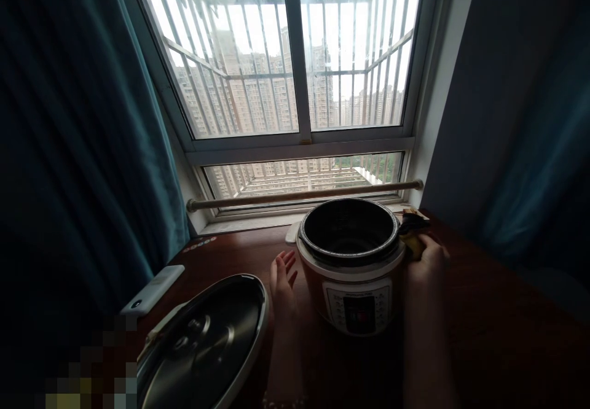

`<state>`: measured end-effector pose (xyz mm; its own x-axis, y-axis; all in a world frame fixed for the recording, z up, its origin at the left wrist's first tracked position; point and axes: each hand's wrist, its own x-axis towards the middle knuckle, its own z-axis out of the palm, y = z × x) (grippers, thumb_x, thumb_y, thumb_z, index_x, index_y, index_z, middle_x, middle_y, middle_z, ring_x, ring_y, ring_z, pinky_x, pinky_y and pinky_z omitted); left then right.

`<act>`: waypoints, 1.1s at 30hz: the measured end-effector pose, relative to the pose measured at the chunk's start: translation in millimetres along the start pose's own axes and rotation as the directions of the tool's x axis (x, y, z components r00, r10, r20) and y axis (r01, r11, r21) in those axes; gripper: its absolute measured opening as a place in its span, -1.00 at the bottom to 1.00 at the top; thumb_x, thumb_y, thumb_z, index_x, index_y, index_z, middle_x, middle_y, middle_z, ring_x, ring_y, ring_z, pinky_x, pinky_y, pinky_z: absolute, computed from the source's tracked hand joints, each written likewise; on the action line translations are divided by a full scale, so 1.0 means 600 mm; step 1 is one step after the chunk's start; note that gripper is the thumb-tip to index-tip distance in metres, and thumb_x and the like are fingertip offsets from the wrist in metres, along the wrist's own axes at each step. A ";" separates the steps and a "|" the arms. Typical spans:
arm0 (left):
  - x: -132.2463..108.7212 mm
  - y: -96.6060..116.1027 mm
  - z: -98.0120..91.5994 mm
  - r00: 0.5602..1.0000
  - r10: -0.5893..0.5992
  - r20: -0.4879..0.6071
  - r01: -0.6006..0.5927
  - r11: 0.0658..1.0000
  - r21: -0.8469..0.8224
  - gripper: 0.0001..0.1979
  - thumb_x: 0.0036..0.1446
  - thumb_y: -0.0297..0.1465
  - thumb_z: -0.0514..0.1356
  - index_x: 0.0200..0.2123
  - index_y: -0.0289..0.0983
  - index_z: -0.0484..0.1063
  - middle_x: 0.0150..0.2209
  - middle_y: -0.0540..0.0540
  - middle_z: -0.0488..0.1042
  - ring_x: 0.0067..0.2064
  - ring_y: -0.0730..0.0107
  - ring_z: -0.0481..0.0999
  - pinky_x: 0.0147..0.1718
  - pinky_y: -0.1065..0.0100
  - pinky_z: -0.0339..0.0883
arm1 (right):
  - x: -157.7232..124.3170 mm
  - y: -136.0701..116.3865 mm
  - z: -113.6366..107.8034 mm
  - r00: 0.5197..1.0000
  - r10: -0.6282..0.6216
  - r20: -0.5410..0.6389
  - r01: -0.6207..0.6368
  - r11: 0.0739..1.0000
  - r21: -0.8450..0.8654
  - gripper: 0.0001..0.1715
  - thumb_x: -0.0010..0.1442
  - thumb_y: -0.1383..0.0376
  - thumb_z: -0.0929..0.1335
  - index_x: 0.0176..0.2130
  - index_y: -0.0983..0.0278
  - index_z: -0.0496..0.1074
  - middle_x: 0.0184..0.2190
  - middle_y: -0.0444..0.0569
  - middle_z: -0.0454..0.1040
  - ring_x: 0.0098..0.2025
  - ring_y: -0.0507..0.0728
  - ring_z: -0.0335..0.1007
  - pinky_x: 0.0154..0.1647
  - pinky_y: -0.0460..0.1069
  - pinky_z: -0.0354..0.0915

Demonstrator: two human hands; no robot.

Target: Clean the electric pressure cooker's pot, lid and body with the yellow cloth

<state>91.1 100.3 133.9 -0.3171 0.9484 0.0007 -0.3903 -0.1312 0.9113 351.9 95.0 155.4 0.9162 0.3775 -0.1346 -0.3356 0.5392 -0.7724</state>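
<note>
An open electric pressure cooker (354,274) stands on a dark wooden table (498,323) by the window, its dark inner pot (349,231) showing. My left hand (282,281) rests just left of the cooker with fingers spread, holding nothing. My right hand (426,255) is at the cooker's right side, fingers curled round a yellow and dark sponge-like thing (413,232) pressed at the rim. The cooker's lid (205,347) lies upside down at the lower left.
A white flat device (152,289) lies on the table's left side. A wooden rod (304,195) runs along the window sill behind the cooker. Dark teal curtains (83,139) hang at both sides. A small white object (292,232) sits behind the cooker.
</note>
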 end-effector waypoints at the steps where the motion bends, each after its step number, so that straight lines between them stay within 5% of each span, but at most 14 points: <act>1: 0.003 -0.002 0.002 1.000 -0.018 0.011 0.018 0.998 -0.065 -0.49 0.12 0.00 0.00 0.00 -0.20 0.26 0.10 -0.20 0.33 0.17 0.19 0.25 0.12 0.12 0.04 | 0.001 -0.002 -0.001 0.999 -0.002 -0.041 0.002 1.000 0.006 -0.65 -0.22 0.43 0.37 -0.33 0.29 0.30 -0.47 -0.23 0.37 -0.47 -0.04 0.35 -0.49 -0.14 0.36; 4: 0.012 -0.002 0.007 0.990 -0.064 0.129 0.099 0.951 -0.294 -0.45 0.13 0.00 -0.02 0.07 -0.19 0.21 0.16 -0.18 0.27 0.24 0.29 0.14 0.19 0.22 -0.04 | -0.001 -0.007 -0.001 0.994 0.010 -0.112 -0.007 1.000 0.026 -0.68 -0.24 0.45 0.38 -0.36 0.31 0.34 -0.46 -0.19 0.39 -0.45 -0.01 0.37 -0.47 -0.12 0.38; 11: 0.015 0.000 -0.012 0.967 -0.073 0.242 0.212 0.756 -0.619 -0.45 0.10 -0.09 0.05 0.01 -0.39 0.28 0.09 -0.38 0.31 0.17 0.12 0.27 0.07 0.20 0.20 | 0.003 -0.005 -0.003 0.991 0.067 -0.119 -0.063 0.997 0.034 -0.65 -0.28 0.46 0.38 -0.36 0.30 0.37 -0.45 -0.17 0.42 -0.43 0.05 0.41 -0.47 -0.07 0.41; 23: -0.028 0.032 -0.014 0.991 -0.106 0.086 0.136 0.782 -0.609 -0.39 0.01 -0.02 0.07 0.00 -0.35 0.31 -0.01 -0.37 0.40 0.12 0.09 0.33 0.14 0.14 0.08 | 0.023 0.018 -0.013 0.990 0.140 0.020 -0.138 0.987 -0.084 -0.95 -0.14 0.32 0.30 -0.52 0.25 0.30 -0.61 -0.15 0.38 -0.49 0.09 0.40 -0.56 -0.05 0.36; 33: -0.047 0.050 -0.009 0.996 -0.073 0.042 0.084 0.817 -0.570 -0.37 0.00 -0.02 0.05 0.03 -0.33 0.29 0.01 -0.34 0.37 0.10 0.06 0.34 0.11 0.10 0.14 | 0.024 0.029 -0.015 0.981 0.183 0.065 -0.173 0.975 -0.136 -0.95 -0.12 0.29 0.27 -0.55 0.22 0.26 -0.64 -0.17 0.36 -0.54 0.09 0.37 -0.58 -0.04 0.33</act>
<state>84.0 67.8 158.9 -0.2512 0.9667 -0.0481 -0.8383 -0.1924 0.5101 361.3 103.1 134.3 0.8230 0.5179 -0.2334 -0.4564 0.3584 -0.8144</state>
